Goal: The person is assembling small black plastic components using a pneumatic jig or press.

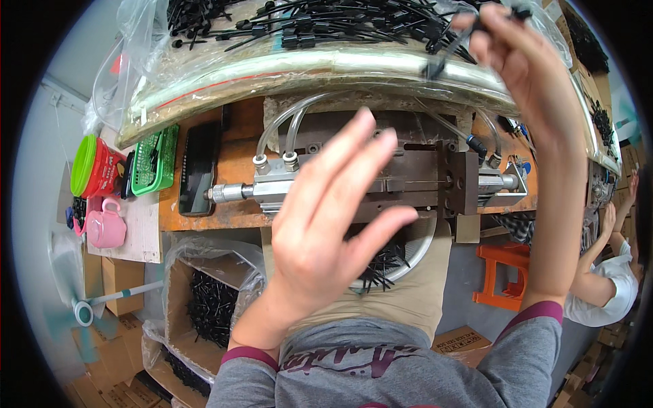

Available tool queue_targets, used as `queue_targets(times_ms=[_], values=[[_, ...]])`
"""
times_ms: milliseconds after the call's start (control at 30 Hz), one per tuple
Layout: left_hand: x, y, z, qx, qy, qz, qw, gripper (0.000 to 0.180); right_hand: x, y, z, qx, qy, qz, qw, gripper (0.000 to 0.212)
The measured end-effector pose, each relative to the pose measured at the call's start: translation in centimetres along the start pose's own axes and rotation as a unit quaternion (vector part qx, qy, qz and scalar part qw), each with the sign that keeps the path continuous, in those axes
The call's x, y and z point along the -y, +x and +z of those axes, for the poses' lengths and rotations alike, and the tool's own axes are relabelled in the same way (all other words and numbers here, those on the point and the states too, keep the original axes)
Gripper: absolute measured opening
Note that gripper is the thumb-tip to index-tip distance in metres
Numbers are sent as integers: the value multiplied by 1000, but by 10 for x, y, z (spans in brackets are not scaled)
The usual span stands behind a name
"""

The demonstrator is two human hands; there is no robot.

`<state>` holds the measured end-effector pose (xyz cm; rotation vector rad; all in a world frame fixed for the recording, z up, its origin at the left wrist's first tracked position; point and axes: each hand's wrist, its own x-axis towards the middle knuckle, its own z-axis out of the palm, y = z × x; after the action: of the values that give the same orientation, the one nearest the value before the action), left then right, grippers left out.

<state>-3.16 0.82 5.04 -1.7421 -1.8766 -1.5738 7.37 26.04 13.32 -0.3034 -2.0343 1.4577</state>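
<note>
My left hand [309, 231] hovers over a metal clamping fixture [408, 183], fingers stretched and thumb apart, with nothing in it. Parts of the fixture and its left air cylinder [269, 190] are hidden behind that hand. Up at the far right, my right hand [524, 68] has its fingers closed on a black cable tie [434, 68], blurred by motion. The tie dangles left of the fingers, above the padded front edge of the raised tray. Beyond it lies a heap of black cable ties [292, 30] with block-shaped parts on them.
Clear air hoses [272, 126] arch over the fixture. A dark phone [198, 170], a green basket [155, 160] and a pink mug [107, 224] stand left. A lined carton [211, 299] of black parts sits below. Right are an orange stool [503, 275] and another person [605, 285].
</note>
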Motion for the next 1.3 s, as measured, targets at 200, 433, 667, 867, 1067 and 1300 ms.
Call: queue_targets(times_ms=[200, 433, 667, 867, 1067, 1300], values=[[-5, -10, 2, 18, -49, 37, 998, 39, -13, -78, 64, -1, 178, 148, 973, 19], [2, -54, 13, 122, 67, -13, 990, 31, -20, -113, 61, -127, -72, 14, 989, 26], [8, -50, 30, 148, 175, 37, 973, 28, -33, -129, 72, -107, -351, -231, 901, 31], [5, -44, 23, 148, 86, -2, 985, 36, -50, -131, 81, -59, -469, -329, 818, 38], [-13, -37, 5, 100, -119, -58, 986, 41, -50, -136, 103, -41, -490, -311, 813, 35], [4, -53, 21, 99, 88, -2, 991, 33, -45, -140, 85, -94, -378, -228, 892, 40]])
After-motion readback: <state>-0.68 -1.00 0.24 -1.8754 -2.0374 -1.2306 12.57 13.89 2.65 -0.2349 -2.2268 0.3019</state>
